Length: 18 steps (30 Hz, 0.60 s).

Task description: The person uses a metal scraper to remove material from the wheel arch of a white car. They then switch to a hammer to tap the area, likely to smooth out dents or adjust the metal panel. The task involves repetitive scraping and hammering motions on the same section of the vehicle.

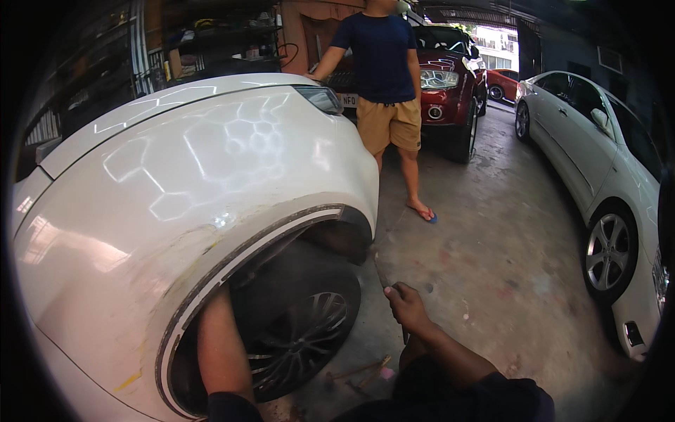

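Note:
A white car's fender [204,162] curves over the wheel arch, with dull scuffs and yellow marks along its lower part. My left forearm [223,344] reaches up into the arch, between the fender edge and the dark tyre [344,281]. The left hand itself is hidden behind the fender. My right hand [408,307] is closed around a long, thin tool [380,271], held upright just right of the wheel. Its slim upper end rises toward the bumper corner; its exact kind does not show. Strips of trim or tape [232,264] follow the arch edge.
A person [383,63] in a dark shirt and tan shorts stands beyond the bumper, one hand on the car. A red vehicle [446,77] is behind, and a white sedan [576,126] stands to the right. Stick-like tools [362,373] lie near the wheel. Loaded shelves [218,42] line the back.

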Each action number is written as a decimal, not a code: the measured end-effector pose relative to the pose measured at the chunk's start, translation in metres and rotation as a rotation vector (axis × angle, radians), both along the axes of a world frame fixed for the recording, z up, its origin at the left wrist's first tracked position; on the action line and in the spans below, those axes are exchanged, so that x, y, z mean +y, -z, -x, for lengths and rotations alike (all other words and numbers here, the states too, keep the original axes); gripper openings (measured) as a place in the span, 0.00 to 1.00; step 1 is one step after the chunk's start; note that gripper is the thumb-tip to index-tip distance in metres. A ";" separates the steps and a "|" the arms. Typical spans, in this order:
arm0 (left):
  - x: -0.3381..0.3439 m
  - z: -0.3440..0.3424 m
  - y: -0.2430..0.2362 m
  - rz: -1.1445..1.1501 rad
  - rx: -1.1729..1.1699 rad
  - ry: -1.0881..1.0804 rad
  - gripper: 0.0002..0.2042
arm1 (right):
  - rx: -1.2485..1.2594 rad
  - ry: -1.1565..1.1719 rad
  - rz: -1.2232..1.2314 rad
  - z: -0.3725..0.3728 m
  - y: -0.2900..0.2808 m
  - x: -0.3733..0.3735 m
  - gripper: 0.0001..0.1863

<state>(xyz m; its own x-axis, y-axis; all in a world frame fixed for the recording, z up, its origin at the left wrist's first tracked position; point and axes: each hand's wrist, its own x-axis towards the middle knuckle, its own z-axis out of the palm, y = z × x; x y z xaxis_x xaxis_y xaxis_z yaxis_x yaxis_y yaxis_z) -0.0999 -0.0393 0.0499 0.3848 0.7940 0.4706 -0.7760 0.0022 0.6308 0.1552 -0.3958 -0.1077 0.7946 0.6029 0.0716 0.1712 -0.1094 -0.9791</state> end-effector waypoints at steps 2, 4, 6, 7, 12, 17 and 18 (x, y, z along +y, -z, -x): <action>-0.002 -0.006 -0.002 -0.003 -0.002 -0.009 0.37 | -0.041 -0.015 -0.016 0.000 -0.001 0.001 0.21; -0.003 -0.010 -0.004 -0.006 -0.009 -0.024 0.37 | -0.033 -0.039 -0.009 -0.001 -0.003 0.002 0.21; -0.003 -0.012 -0.004 -0.006 -0.018 -0.032 0.37 | -0.178 -0.002 0.000 -0.002 -0.007 0.004 0.21; -0.004 -0.012 -0.004 -0.012 -0.012 -0.047 0.37 | -0.197 -0.011 0.030 -0.001 -0.011 0.006 0.21; -0.007 -0.021 -0.008 -0.027 -0.027 -0.081 0.37 | -0.412 -0.108 -0.032 0.008 -0.056 0.027 0.20; -0.010 -0.025 -0.019 -0.043 -0.056 -0.089 0.37 | -0.796 -0.208 -0.242 0.027 -0.141 0.055 0.17; -0.011 -0.025 -0.022 -0.047 -0.060 -0.089 0.37 | -0.836 -0.218 -0.253 0.032 -0.160 0.057 0.16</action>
<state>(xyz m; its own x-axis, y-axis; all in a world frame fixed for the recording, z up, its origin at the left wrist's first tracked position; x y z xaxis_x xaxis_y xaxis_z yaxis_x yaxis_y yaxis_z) -0.0748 -0.0499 0.0716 0.2834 0.8005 0.5280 -0.8082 -0.0970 0.5809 0.1235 -0.3384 0.0526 0.2933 0.6217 0.7263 0.8303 0.2109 -0.5158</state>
